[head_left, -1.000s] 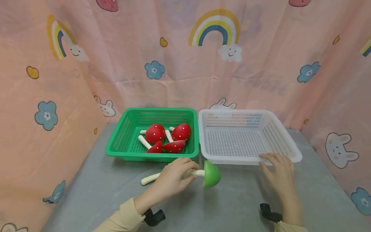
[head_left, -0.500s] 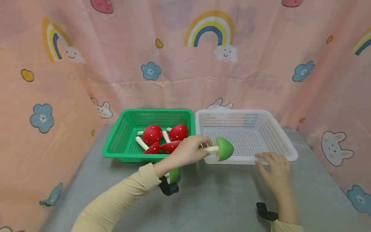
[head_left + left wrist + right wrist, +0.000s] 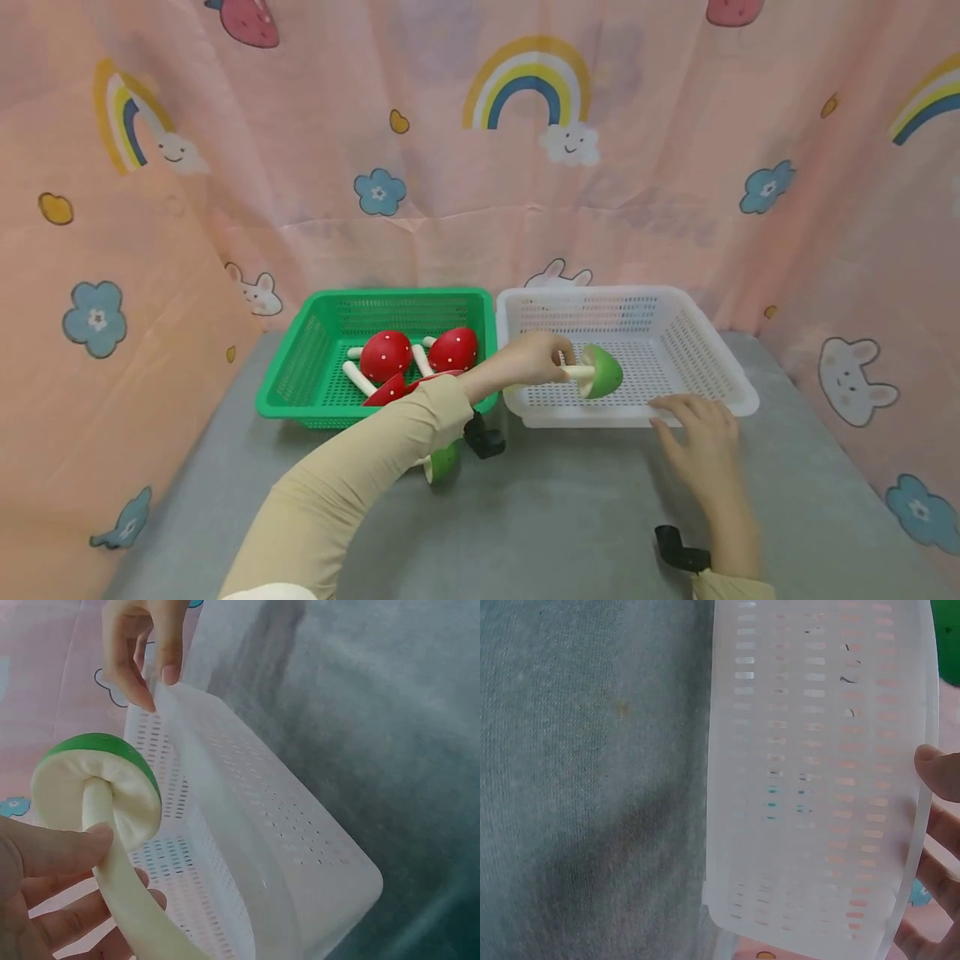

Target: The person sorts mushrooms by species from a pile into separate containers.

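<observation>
My left hand (image 3: 538, 358) grips a toy mushroom with a green cap (image 3: 604, 372) by its pale stem, above the white basket (image 3: 555, 422). In the left wrist view, thumb and fingers wrap the stem (image 3: 124, 881) just below the cap. My right hand (image 3: 701, 446) holds the front rim of the white basket near its right corner. The right wrist view has the thumb (image 3: 939, 772) outside the rim and the fingers on the inner side. Another green-capped mushroom (image 3: 442, 464) lies on the table, partly hidden by my left sleeve.
Left of the white basket, touching or nearly so, stands a green basket (image 3: 281, 408) with several red, white-dotted mushrooms (image 3: 386, 357). A pink patterned curtain (image 3: 450, 242) encloses the grey table (image 3: 555, 517) behind and at both sides.
My left hand has lifted the green mushroom from in front of the baskets and carried it right and forward over the white basket. The right hand stays at the rim. The view has shifted slightly.
</observation>
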A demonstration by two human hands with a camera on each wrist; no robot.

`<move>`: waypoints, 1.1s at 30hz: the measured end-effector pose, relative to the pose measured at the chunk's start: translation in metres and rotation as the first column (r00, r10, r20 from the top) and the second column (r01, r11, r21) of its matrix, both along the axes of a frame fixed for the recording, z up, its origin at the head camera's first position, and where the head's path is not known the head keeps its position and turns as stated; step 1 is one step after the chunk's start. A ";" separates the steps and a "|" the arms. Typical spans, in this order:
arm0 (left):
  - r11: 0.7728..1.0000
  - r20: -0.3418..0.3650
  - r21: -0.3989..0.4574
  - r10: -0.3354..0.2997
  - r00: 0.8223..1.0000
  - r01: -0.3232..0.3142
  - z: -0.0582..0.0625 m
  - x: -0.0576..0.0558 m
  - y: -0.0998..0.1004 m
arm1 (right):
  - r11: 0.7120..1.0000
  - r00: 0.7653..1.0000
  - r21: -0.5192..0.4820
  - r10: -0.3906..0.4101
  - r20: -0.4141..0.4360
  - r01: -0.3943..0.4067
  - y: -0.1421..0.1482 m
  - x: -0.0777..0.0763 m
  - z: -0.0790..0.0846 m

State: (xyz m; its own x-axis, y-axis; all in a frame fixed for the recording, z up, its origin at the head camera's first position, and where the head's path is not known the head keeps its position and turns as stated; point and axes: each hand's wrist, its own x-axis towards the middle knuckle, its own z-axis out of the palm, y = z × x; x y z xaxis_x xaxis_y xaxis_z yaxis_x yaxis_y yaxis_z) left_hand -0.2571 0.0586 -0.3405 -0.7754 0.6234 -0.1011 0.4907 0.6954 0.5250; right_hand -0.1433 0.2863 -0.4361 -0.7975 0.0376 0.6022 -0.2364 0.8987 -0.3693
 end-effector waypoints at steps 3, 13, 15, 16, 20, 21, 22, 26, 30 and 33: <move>1.000 -0.006 -0.031 -0.003 1.000 0.002 -0.005 -0.005 0.010 | 1.000 1.000 0.001 -0.013 0.026 0.013 -0.001 0.000 -0.001; 0.994 0.020 -0.110 -0.026 0.999 0.028 -0.026 -0.014 0.029 | 1.000 0.999 0.022 -0.020 0.039 0.019 -0.003 -0.001 -0.002; 0.991 0.028 -0.122 -0.044 0.999 0.047 -0.032 -0.015 0.031 | 1.000 0.999 0.019 -0.020 0.037 0.019 -0.003 -0.001 -0.002; 0.990 0.028 -0.127 -0.053 0.998 0.056 -0.034 -0.015 0.031 | 1.000 0.999 0.021 -0.023 0.040 0.022 -0.003 -0.001 -0.002; 0.986 0.037 -0.145 -0.079 0.996 0.083 -0.041 -0.015 0.033 | 0.999 0.999 0.018 -0.027 0.043 0.027 -0.002 -0.001 -0.002; 0.985 0.038 -0.151 -0.082 0.996 0.087 -0.043 -0.014 0.033 | 0.999 0.999 0.018 -0.029 0.046 0.028 -0.002 -0.001 -0.002; 0.982 0.034 -0.166 -0.089 0.995 0.093 -0.044 -0.014 0.033 | 0.999 0.998 0.018 -0.030 0.046 0.029 -0.002 -0.001 -0.002; 0.971 0.014 -0.220 -0.097 0.995 0.098 -0.050 -0.012 0.036 | 0.999 0.999 0.021 -0.030 0.035 0.029 -0.001 0.000 -0.001; 0.967 -0.019 -0.240 -0.098 0.995 0.091 -0.055 -0.012 0.037 | 0.999 0.999 0.020 -0.030 0.030 0.029 0.000 0.001 -0.001; 0.968 -0.026 -0.237 -0.085 0.996 0.077 -0.057 -0.012 0.037 | 0.999 0.999 0.017 -0.032 0.034 0.032 0.000 0.002 0.000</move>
